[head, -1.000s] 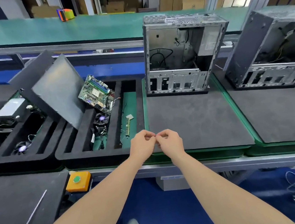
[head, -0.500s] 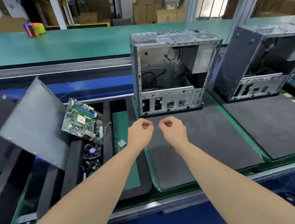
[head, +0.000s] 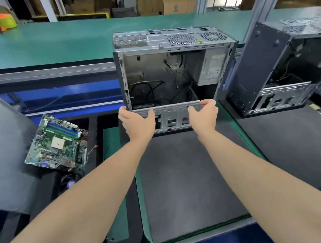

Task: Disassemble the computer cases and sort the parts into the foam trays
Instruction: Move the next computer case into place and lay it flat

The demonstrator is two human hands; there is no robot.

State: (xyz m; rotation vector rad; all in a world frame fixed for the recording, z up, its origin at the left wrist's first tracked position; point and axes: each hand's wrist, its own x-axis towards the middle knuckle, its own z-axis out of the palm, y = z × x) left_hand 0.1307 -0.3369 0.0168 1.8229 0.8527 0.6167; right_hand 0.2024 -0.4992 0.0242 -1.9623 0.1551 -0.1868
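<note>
Computer case (head: 166, 76) stands upright at the far edge of a grey foam pad (head: 183, 179), open side facing near, cables loose inside. Both hands are on its lower front rail.

Left hand (head: 137, 122): fingers hooked over the near-left corner, thumb spread along the rail.

Right hand (head: 203, 114): fingers lying on the rail's right end, thumb apart; can't tell if the grip is closed.

To the left, a motherboard (head: 57, 144) leans tilted in a black foam tray (head: 93, 123). A second case (head: 280, 66) stands to the right.
</note>
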